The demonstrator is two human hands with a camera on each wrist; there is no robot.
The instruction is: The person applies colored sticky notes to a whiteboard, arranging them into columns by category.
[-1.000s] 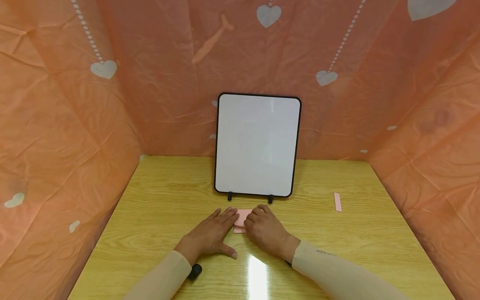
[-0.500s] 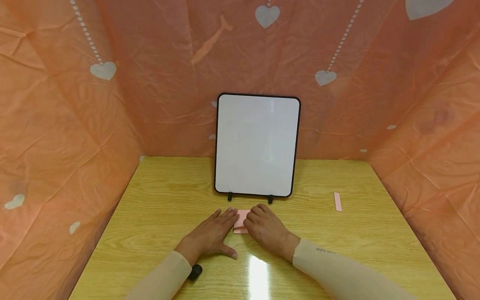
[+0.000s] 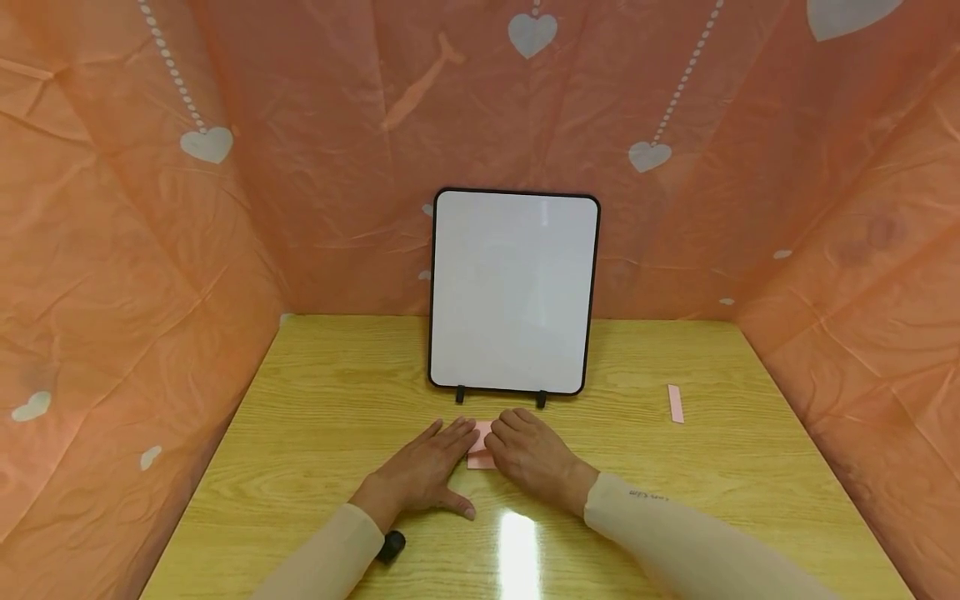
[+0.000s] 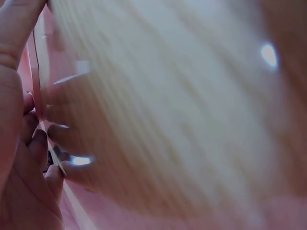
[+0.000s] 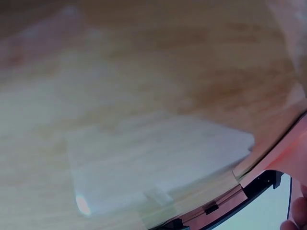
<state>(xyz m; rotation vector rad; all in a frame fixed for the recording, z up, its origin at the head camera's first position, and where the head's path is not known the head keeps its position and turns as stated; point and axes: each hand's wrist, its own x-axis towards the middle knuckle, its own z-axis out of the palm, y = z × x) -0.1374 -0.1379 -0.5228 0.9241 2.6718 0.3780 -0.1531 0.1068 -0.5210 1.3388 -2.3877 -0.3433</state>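
A small pink piece of paper (image 3: 482,461) lies folded on the wooden table in front of the whiteboard, its upper layer stopping short of the lower edge. My left hand (image 3: 418,477) rests flat on the paper's left side, fingers straight and thumb spread out. At the right side of the paper, my right hand (image 3: 536,460) has its fingers curled and grips it; the hand hides that end. In the left wrist view, part of my left hand (image 4: 12,129) fills the left side. Only some fingertips (image 5: 300,213) of my right hand show in the right wrist view.
The whiteboard (image 3: 513,292) with a black frame stands upright on small black feet just beyond the hands. A narrow pink paper strip (image 3: 676,404) lies on the table (image 3: 337,367) to the right. Orange cloth (image 3: 337,208) with hearts hangs around three sides.
My right fingers have shifted very slightly left along the paper. My left hand stays in place on it, and the strip lies where it was.
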